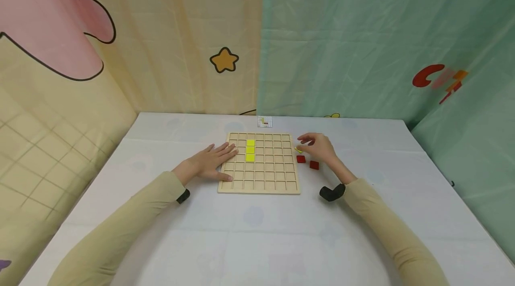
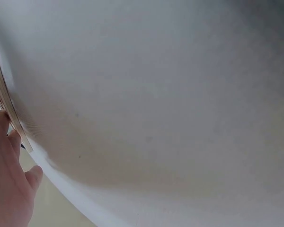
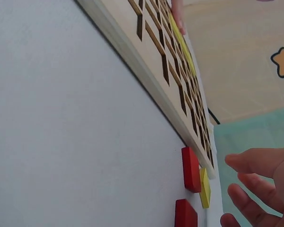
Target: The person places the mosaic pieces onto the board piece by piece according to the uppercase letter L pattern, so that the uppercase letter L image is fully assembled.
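Beige sleeves come in from the near edge, both forearms over the white tabletop (image 1: 257, 232), a black wrist-worn camera (image 1: 331, 193) on the right.

Left hand (image 1: 211, 161): flat, fingers straight and spread, pressing on the left margin of the square wooden grid board (image 1: 277, 185). It holds nothing.

Board sits mid-tabletop. Three yellow square tiles (image 1: 250, 149) fill a short column in its upper rows, left of centre.

Right hand (image 1: 318, 145): hovers just beside the board's right edge, fingers loosely curved and apart, over a loose yellow square tile (image 3: 205, 188) lying close against the board. The right wrist view shows the fingertips (image 3: 241, 161) near it and apparently clear of it, so the grip is not closed on anything. Two red square tiles (image 1: 307, 161) lie just nearer.

Step in hand, as I judge it: reaching for the loose yellow piece. Next would be a fine pinch on a thin, flat tile (lifting an edge likely helps), then seating it squarely in a cell.

Farthest: small white pattern card (image 1: 264, 121) beyond the board, markings too small to read. No legible writing or brands; cartoon-printed curtains (image 1: 362, 31) behind.
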`<state>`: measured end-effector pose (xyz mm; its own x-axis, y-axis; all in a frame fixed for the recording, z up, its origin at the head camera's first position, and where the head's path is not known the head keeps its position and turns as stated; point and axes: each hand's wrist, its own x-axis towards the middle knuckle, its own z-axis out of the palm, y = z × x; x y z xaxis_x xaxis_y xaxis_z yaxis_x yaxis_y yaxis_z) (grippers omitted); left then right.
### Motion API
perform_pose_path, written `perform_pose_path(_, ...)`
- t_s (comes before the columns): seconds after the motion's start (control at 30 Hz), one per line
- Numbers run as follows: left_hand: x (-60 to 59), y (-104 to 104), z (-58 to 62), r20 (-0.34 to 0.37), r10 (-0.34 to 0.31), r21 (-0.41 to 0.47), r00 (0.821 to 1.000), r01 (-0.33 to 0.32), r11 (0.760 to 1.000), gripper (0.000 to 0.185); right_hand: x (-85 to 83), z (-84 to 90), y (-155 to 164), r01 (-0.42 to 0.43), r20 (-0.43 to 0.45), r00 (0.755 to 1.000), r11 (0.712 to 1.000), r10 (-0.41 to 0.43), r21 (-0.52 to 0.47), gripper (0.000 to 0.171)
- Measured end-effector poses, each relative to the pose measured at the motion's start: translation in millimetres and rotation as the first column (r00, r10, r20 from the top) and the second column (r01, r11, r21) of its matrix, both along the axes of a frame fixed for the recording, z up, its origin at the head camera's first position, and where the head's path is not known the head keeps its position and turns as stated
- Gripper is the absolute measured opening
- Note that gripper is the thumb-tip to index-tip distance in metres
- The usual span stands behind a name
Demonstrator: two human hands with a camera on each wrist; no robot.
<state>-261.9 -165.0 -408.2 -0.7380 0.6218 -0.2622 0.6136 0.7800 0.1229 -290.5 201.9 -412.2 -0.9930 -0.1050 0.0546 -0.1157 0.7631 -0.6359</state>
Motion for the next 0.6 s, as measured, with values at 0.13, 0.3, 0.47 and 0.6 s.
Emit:
perform_pose_path(0.13, -0.3, -0.1, 0.4, 0.000, 0.004, 0.002, 1.000, -0.004, 1.000, 0.093, -2.3, -3.6, 5.3, 0.008, 0.040, 0.999, 1.000, -0.008, -0.003, 0.035)
perform_pose_path(0.3, -0.8, -0.4, -0.2, -0.003, 0.002, 0.001, 1.000, -0.002, 1.000, 0.093, -4.0, -8.1, 8.3, 0.013, 0.065, 0.998, 1.000, -0.014, 0.012, 0.038)
perform_pose_path(0.47, -0.7, -0.6, -0.4, -0.010, -0.002, 0.001, 1.000, 0.002, 1.000, 0.093, -3.7, -10.1, 8.0, 0.006, 0.061, 0.998, 0.999, -0.008, 0.044, 0.038)
perform_pose_path(0.6, -0.8, -0.8, -0.3, -0.012, -0.002, 0.001, 1.000, 0.002, 1.000, 0.094, -2.7, -9.1, 7.0, -0.005, 0.047, 0.999, 0.997, 0.001, 0.076, 0.038)
